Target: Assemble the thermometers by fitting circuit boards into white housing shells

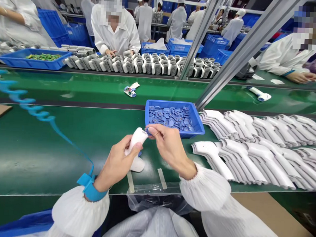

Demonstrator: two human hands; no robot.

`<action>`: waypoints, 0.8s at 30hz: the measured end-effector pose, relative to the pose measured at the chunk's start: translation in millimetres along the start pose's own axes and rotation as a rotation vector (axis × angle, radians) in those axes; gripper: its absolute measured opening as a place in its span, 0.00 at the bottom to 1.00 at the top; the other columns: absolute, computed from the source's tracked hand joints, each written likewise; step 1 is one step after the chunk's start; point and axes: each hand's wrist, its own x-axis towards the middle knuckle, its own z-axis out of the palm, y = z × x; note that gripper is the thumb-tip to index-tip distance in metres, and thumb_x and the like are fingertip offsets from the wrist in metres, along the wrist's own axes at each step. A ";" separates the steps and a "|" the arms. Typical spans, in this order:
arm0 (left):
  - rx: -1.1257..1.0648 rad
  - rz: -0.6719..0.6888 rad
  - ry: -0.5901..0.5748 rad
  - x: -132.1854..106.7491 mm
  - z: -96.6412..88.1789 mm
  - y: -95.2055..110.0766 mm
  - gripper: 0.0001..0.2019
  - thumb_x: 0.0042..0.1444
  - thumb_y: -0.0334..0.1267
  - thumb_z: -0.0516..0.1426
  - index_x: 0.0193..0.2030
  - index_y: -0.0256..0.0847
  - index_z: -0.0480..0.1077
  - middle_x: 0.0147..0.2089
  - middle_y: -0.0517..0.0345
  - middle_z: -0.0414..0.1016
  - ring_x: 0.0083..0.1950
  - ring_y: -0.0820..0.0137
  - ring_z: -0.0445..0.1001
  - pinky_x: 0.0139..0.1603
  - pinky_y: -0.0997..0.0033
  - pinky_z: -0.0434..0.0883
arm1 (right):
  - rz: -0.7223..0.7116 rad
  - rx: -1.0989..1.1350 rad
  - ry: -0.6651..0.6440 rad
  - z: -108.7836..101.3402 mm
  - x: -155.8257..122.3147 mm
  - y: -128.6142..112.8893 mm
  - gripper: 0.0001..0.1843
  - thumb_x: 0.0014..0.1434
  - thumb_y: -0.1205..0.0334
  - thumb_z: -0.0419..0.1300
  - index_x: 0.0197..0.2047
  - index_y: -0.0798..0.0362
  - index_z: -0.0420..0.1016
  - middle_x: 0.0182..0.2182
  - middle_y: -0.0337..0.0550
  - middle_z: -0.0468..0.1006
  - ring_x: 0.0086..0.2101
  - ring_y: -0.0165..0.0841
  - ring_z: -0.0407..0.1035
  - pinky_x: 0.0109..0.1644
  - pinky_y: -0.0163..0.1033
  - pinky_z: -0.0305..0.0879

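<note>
My left hand point(121, 159) is wrapped round a white gun-shaped plastic housing point(138, 140), holding it tilted above the green bench. A blue wrist strap point(94, 192) circles that wrist. Between the thumb and fingers of my right hand point(169, 142) is a small blue plastic piece point(148, 131), held against the housing's upper end. My fingers partly cover the piece. Just behind my right hand stands a blue tray point(200, 127) filled with similar blue pieces.
Stacked white housing shells point(251, 158) fill the right side of the bench. A coiled blue cord point(36, 108) runs to my wrist strap. On the belt beyond lie partly assembled units point(130, 89). A metal post point(238, 48) slants across; co-workers sit opposite.
</note>
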 end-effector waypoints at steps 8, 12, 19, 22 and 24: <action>0.134 0.039 -0.069 -13.8 9.3 5.9 0.17 0.66 0.53 0.52 0.52 0.46 0.69 0.34 0.64 0.73 0.34 0.71 0.67 0.33 0.72 0.61 | 0.040 0.275 0.031 -7.5 -31.1 9.1 0.10 0.60 0.64 0.66 0.45 0.48 0.84 0.44 0.38 0.84 0.44 0.36 0.79 0.54 0.40 0.73; 0.179 0.073 -0.114 -12.7 5.6 11.1 0.17 0.67 0.51 0.52 0.54 0.46 0.69 0.37 0.64 0.75 0.35 0.71 0.69 0.36 0.72 0.63 | -0.166 0.114 0.096 -12.2 -35.3 5.7 0.11 0.62 0.68 0.64 0.47 0.53 0.83 0.42 0.41 0.85 0.41 0.33 0.79 0.50 0.36 0.73; 0.446 0.206 -0.131 -8.5 12.7 11.4 0.18 0.69 0.48 0.48 0.59 0.47 0.70 0.53 0.57 0.78 0.48 0.63 0.75 0.47 0.65 0.66 | -0.131 0.050 -0.062 -0.2 -47.8 11.4 0.15 0.69 0.61 0.54 0.54 0.52 0.78 0.49 0.45 0.82 0.47 0.35 0.77 0.52 0.39 0.72; 0.645 0.278 -0.039 -8.0 22.7 6.8 0.17 0.68 0.48 0.49 0.52 0.44 0.74 0.45 0.54 0.81 0.42 0.62 0.76 0.45 0.63 0.65 | -0.031 0.037 0.034 10.2 -58.6 20.7 0.16 0.70 0.62 0.50 0.51 0.51 0.78 0.47 0.45 0.82 0.46 0.36 0.77 0.52 0.41 0.71; 0.703 0.335 -0.011 -9.4 28.3 5.0 0.16 0.67 0.48 0.50 0.51 0.44 0.74 0.44 0.53 0.80 0.44 0.61 0.76 0.45 0.62 0.65 | 0.029 0.045 0.105 11.2 -66.3 26.6 0.16 0.69 0.63 0.49 0.50 0.50 0.77 0.47 0.44 0.82 0.46 0.36 0.76 0.53 0.42 0.71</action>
